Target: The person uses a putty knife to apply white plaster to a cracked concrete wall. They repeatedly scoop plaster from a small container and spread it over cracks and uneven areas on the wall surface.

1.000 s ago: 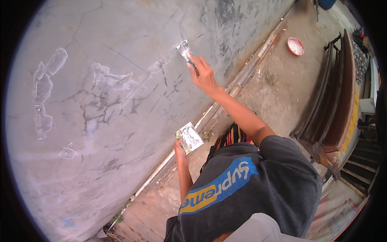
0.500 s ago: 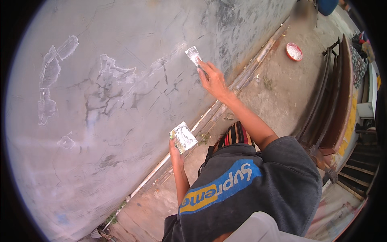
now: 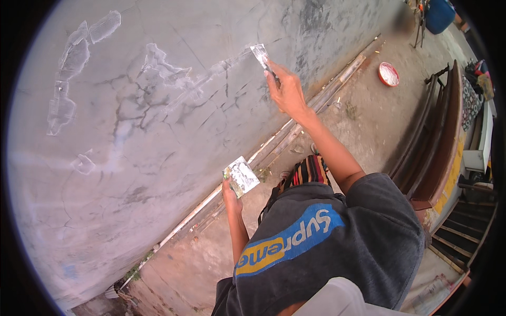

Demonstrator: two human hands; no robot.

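Observation:
My right hand (image 3: 289,96) is closed round a putty knife (image 3: 260,56) smeared with white paste. Its blade lies against or very close to the grey wall (image 3: 179,152), at the upper end of a pale filled streak (image 3: 221,68). In my left hand (image 3: 231,198) is a flat square plate (image 3: 243,177), its face covered with patches of white putty. I hold it low, near the foot of the wall. Jagged pale patches (image 3: 164,67) mark the plaster to the left, and dark cracks (image 3: 138,102) branch below them.
Along the wall's foot runs a pale pipe or ledge (image 3: 197,215). A red bowl of white putty (image 3: 388,75) sits on the concrete floor (image 3: 363,126). To the right stands a long brown wooden bench (image 3: 441,142), with a slatted rack (image 3: 457,239) nearer me.
My right hand has moved the putty knife up to the end of the filled streak. My left hand keeps the plate at about the same place. The view has shifted slightly.

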